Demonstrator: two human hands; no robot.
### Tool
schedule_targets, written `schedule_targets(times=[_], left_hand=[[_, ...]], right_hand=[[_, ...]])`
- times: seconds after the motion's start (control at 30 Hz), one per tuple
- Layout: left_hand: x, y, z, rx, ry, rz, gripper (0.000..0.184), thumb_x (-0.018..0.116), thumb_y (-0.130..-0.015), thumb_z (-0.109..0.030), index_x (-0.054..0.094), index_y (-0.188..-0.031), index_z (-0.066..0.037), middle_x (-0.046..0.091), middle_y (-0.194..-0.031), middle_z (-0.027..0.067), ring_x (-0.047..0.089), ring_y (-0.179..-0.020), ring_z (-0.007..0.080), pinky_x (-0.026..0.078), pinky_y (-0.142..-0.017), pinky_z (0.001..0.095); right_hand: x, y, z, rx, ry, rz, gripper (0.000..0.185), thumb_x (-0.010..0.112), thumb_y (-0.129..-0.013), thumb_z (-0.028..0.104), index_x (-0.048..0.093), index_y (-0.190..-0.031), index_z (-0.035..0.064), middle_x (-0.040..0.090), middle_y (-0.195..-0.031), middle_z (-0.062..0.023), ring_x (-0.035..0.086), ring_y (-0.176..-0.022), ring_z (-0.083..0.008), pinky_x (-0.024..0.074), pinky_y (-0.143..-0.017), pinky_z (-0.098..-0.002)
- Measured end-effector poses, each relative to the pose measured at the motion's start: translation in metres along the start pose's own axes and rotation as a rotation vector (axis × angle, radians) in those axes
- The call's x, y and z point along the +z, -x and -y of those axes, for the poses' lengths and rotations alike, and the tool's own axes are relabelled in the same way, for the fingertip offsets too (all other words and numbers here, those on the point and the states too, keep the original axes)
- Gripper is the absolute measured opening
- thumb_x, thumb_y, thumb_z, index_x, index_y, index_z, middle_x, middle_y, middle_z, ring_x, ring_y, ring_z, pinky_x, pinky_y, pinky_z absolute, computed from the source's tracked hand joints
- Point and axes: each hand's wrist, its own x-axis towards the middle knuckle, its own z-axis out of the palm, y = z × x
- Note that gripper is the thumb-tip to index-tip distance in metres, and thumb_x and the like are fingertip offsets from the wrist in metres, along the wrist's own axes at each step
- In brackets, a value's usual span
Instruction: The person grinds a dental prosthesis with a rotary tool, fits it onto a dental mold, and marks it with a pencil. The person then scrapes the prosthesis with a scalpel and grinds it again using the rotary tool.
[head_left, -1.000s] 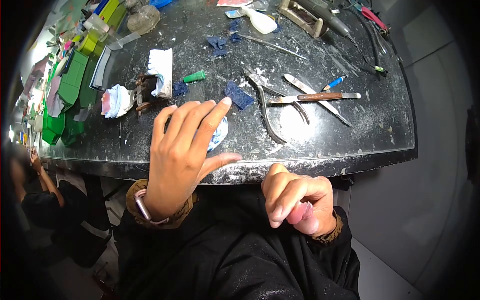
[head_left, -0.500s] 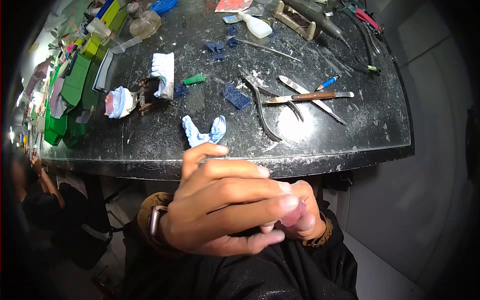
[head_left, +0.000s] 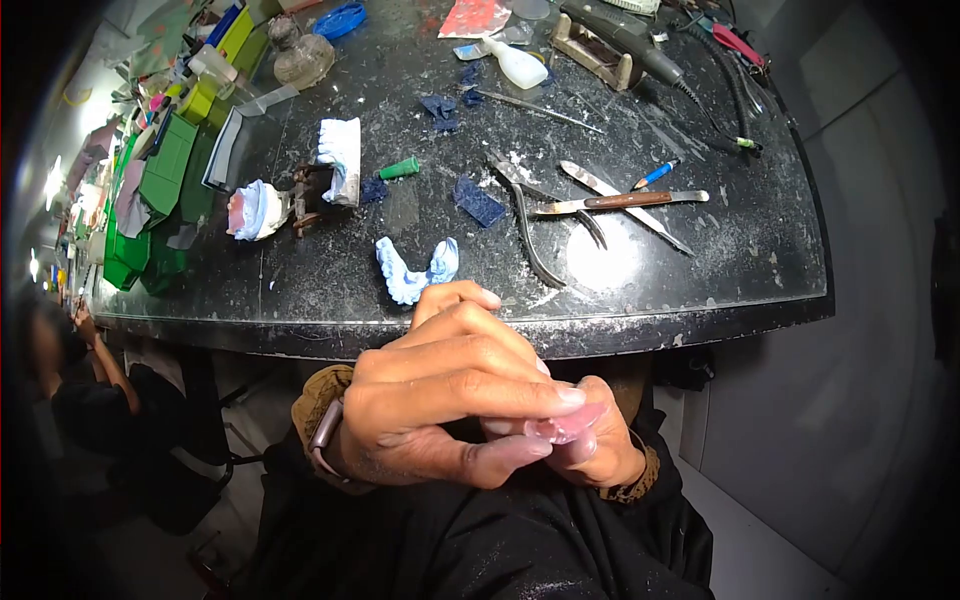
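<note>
A small pink denture plate (head_left: 578,424) sits between my two hands, just in front of the bench edge. My right hand (head_left: 612,452) is closed around it from the right, its thumb pressing against the plate. Over the left side, my left hand (head_left: 450,390) has its index fingertip and thumb on the plate, the other fingers bent; a watch is on that wrist. Part of the plate is hidden by the fingers. Beyond my left hand lies a light-blue, U-shaped dental cast (head_left: 410,275).
On the dusty black bench (head_left: 690,285) are a hinged articulator with casts (head_left: 340,165), a green cap (head_left: 400,168), pliers (head_left: 530,230), a wooden-handled knife (head_left: 630,201), a blue pencil (head_left: 655,174), a white bottle (head_left: 518,64) and a handpiece (head_left: 625,45). Another person (head_left: 100,385) sits at far left.
My left thumb and index finger have drawn together onto the denture plate, which is turned and shows more of its surface. The bench has shifted slightly right in view.
</note>
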Motion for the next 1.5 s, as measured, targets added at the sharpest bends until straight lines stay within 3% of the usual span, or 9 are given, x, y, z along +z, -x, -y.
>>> schedule_targets(times=[0.2,0.23,0.57,0.67,0.7,0.8,0.83,1.17,1.5], left_hand=[[-0.001,0.002,0.001,0.007,0.037,-0.031,0.026,0.068,-0.08,-0.031,0.068,-0.082,-0.006,0.066,-0.072,0.0036,0.062,-0.075,0.0177,0.036,-0.09,0.0424],[-0.002,0.002,0.0,0.006,0.035,-0.036,0.025,0.068,-0.08,-0.031,0.068,-0.082,-0.006,0.066,-0.074,0.0038,0.062,-0.076,0.0177,0.035,-0.09,0.042],[-0.005,0.006,-0.002,0.085,0.041,-0.043,0.013,0.065,-0.08,-0.02,0.065,-0.086,-0.008,0.067,-0.077,0.0035,0.06,-0.078,0.0173,0.034,-0.095,0.0412],[-0.005,0.005,-0.005,0.071,0.024,-0.052,0.013,0.065,-0.08,-0.02,0.065,-0.085,-0.008,0.067,-0.075,0.0031,0.06,-0.077,0.0172,0.034,-0.095,0.0413],[-0.005,0.005,-0.005,0.078,0.017,-0.056,0.013,0.065,-0.08,-0.02,0.065,-0.085,-0.008,0.067,-0.074,0.0032,0.06,-0.077,0.0173,0.034,-0.094,0.0414],[-0.005,0.007,-0.003,0.087,0.006,-0.065,0.015,0.064,-0.081,-0.022,0.065,-0.084,-0.007,0.067,-0.073,0.0034,0.06,-0.076,0.0172,0.035,-0.094,0.0416],[-0.006,0.007,-0.003,0.083,0.013,-0.064,0.016,0.065,-0.081,-0.023,0.065,-0.084,-0.007,0.068,-0.073,0.0035,0.06,-0.076,0.0172,0.035,-0.093,0.0417],[-0.008,0.008,-0.005,0.058,-0.019,-0.04,0.027,0.069,-0.079,-0.034,0.066,-0.084,-0.007,0.067,-0.073,0.0025,0.061,-0.074,0.0154,0.035,-0.091,0.0415],[-0.011,0.006,-0.012,0.084,-0.091,0.013,0.02,0.078,-0.07,-0.021,0.066,-0.083,-0.014,0.066,-0.077,-0.0035,0.06,-0.075,0.0123,0.035,-0.09,0.0406]], right_hand=[[-0.009,-0.004,-0.003,-0.188,0.223,-0.017,0.034,0.06,-0.088,0.026,0.063,-0.105,-0.0028,0.057,-0.108,-0.015,0.048,-0.101,-0.0219,0.0376,-0.088,-0.0352],[-0.007,-0.008,-0.002,-0.215,0.193,-0.027,0.034,0.06,-0.088,0.027,0.064,-0.102,-0.003,0.059,-0.095,-0.0119,0.048,-0.092,-0.0194,0.0388,-0.083,-0.0331],[-0.002,-0.011,0.004,-0.326,0.257,-0.143,0.029,0.065,-0.084,0.028,0.065,-0.088,-0.0005,0.059,-0.086,-0.0099,0.051,-0.08,-0.0164,0.0393,-0.073,-0.0288],[0.009,-0.012,0.002,-0.464,0.258,-0.3,0.025,0.069,-0.081,0.025,0.065,-0.086,0.0016,0.058,-0.082,-0.0086,0.05,-0.077,-0.0156,0.0389,-0.072,-0.0284],[0.01,-0.014,0.001,-0.558,0.31,-0.322,0.02,0.075,-0.075,0.019,0.065,-0.086,0.0056,0.058,-0.078,-0.0051,0.05,-0.073,-0.014,0.0382,-0.068,-0.0271],[0.003,-0.017,0.007,-0.713,0.603,-0.213,0.021,0.078,-0.069,0.014,0.065,-0.085,0.0094,0.059,-0.076,-0.0017,0.05,-0.068,-0.0122,0.0374,-0.065,-0.0253],[0.004,-0.018,0.006,-0.726,0.621,-0.233,0.024,0.08,-0.065,0.011,0.066,-0.084,0.0123,0.059,-0.075,0.0,0.05,-0.067,-0.0109,0.0367,-0.063,-0.0241],[0.003,-0.021,0.006,-0.689,0.658,-0.23,0.02,0.079,-0.066,0.011,0.068,-0.082,0.0126,0.059,-0.075,0.0002,0.049,-0.068,-0.0116,0.0361,-0.063,-0.0245],[0.005,-0.021,0.001,-0.7,0.62,-0.235,0.02,0.079,-0.066,0.012,0.067,-0.082,0.0119,0.06,-0.076,-0.0012,0.049,-0.068,-0.0127,0.0375,-0.064,-0.0263]])
